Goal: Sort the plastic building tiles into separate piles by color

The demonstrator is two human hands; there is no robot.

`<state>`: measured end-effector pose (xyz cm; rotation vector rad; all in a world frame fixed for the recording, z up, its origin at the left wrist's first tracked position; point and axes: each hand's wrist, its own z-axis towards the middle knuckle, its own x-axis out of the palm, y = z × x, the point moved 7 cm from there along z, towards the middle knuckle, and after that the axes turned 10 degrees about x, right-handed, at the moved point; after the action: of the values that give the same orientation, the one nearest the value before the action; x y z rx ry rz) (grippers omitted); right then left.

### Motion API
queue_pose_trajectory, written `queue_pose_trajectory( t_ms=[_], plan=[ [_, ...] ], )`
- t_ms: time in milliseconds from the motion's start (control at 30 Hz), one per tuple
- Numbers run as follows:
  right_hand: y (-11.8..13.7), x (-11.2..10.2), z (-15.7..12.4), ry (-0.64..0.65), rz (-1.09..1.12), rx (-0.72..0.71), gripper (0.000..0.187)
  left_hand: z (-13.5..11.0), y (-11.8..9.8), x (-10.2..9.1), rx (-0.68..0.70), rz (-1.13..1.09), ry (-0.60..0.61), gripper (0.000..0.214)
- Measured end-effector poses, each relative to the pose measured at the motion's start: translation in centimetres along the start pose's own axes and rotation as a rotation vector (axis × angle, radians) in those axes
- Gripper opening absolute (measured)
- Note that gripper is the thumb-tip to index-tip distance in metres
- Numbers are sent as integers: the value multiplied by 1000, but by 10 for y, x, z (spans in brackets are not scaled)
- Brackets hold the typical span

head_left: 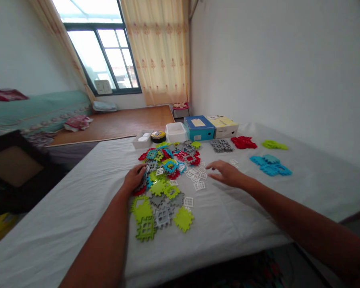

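So, from the head view: the left hand (135,177) is up against the near-left edge of the mixed pile of toothed plastic tiles (170,166), fingers curled. Can't tell if it's actually gripping one or just resting there. The right hand (224,173) is part open, thumb and fingers apart, nothing visible in it. Right off its fingertips, between the two hands, sits a loose cluster of white window pieces (195,174); can't swear whether it's touching them. Past the right hand there are single-colour batches on the worktop (228,224): grey tiles (221,146), red tiles (243,142), lime tiles (274,145), and blue tiles (271,165) further right. My guess is the step in hand is picking through the white bits, and the next move calls for a light thumb-and-finger pinch, since they look thin and flat.
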<state>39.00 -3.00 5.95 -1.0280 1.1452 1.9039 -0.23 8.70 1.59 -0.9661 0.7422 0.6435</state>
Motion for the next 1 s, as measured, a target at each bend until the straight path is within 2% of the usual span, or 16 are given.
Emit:
queue_pose_trajectory(
  t_ms=[100,200,300,367,467,567,633,700,800,900,1000],
  plan=[
    [66,39,39,65,40,-187,35,-1,-2,0,23,-12,-11,47],
    [99,58,78,87,1,-241,50,-2,-4,0,26,-33,-17,45],
    [110,68,108,151,-49,-233,58,-2,-3,2,11,-54,-23,44],
    [112,72,115,215,-75,-245,51,-2,-3,3,5,-63,-24,44],
    [113,73,109,257,-99,-268,32,-2,-3,4,12,-71,-20,44],
    [107,63,92,196,-103,-251,19,-2,-4,3,10,-80,-23,42],
    [92,49,80,135,-63,-204,18,-2,-5,2,11,-79,-25,41],
    [66,31,67,82,12,-120,18,-2,-7,1,14,-70,-21,42],
    [6,7,41,72,148,112,23,-1,-7,0,8,-47,-4,45],
    [-59,-11,5,66,362,396,40,0,-4,-1,8,-26,10,50],
    [-116,-33,-37,-45,541,593,42,3,2,0,23,-8,12,54]
  ],
)
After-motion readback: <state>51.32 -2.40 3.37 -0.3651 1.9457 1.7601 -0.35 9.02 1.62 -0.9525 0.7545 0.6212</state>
